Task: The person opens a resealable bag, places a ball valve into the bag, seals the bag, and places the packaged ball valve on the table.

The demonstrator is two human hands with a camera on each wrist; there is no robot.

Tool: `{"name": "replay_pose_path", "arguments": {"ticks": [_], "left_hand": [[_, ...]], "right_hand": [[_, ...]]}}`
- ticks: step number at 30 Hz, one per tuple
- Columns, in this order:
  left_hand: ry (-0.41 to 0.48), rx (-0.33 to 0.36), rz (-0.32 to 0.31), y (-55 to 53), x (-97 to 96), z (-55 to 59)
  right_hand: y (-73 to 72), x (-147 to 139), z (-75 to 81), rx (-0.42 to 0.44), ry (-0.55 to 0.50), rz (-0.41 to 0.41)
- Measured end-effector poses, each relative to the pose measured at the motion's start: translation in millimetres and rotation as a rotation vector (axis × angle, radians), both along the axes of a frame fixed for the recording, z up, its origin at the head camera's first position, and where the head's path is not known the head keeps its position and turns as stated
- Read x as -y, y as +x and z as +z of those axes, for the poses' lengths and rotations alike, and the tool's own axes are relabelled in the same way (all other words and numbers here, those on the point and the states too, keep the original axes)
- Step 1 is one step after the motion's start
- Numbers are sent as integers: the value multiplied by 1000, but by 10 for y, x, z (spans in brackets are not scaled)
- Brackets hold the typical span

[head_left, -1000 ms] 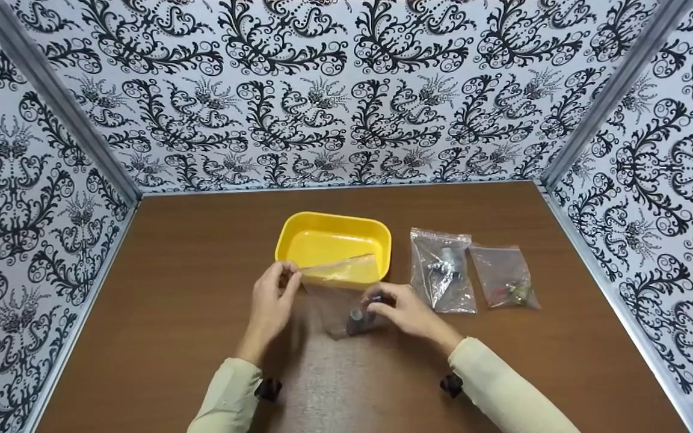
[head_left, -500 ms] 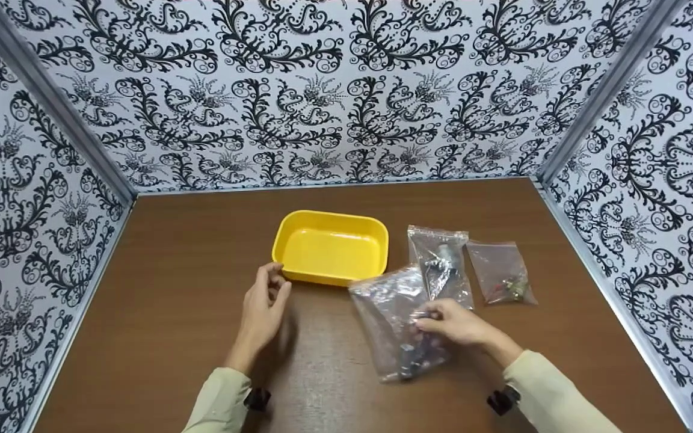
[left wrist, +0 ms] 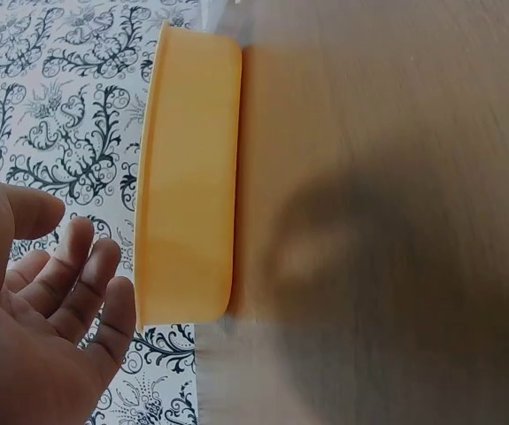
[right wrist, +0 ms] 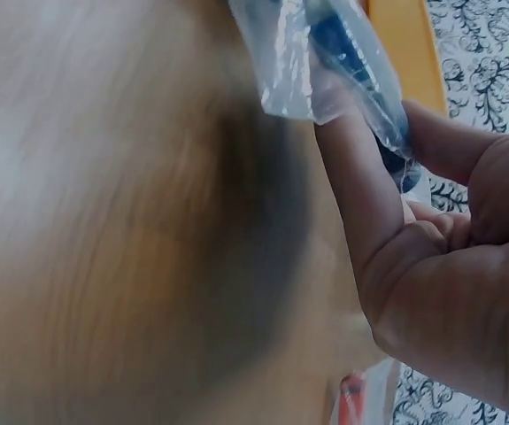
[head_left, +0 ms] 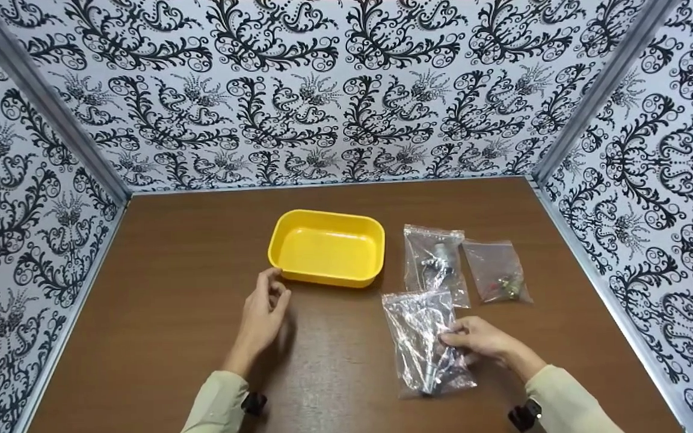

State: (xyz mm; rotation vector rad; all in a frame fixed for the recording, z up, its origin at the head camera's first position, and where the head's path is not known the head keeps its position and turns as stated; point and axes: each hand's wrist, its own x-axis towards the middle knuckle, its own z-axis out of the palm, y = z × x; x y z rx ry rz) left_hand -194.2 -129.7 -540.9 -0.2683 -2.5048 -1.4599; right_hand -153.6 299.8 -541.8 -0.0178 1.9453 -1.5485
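Observation:
My right hand [head_left: 485,338] pinches the side of a clear zip bag [head_left: 412,325] between thumb and fingers, in front of two other bags. Inside it lies a silvery cylindrical metal part [head_left: 429,376]; a dark part [right wrist: 343,44] shows through the plastic in the right wrist view. My left hand [head_left: 263,313] holds nothing, its fingers loosely bent beside the near left corner of the yellow tray [head_left: 322,281]. The left wrist view shows that hand [left wrist: 50,310] palm up, thumb and fingers apart, beside the tray's side wall [left wrist: 188,177].
Behind the held bag lies another zip bag [head_left: 418,246] with a grey metal fitting [head_left: 441,255] inside. To its right is a smaller bag [head_left: 488,261] with brass-coloured and red pieces [head_left: 510,287]. Patterned walls [head_left: 322,90] enclose the brown table [head_left: 202,240] at the back and sides.
The clear bag has moved from in front of the tray to the right and nearer me, in my right hand. My left hand has let go of it and stayed by the tray.

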Motion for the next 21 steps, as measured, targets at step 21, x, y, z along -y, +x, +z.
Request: {"name": "replay_pose_path", "arguments": {"ticks": [21], "left_hand": [[-49, 22, -28, 25, 34, -65]], "right_hand": [[29, -151, -26, -135, 280, -123]]}}
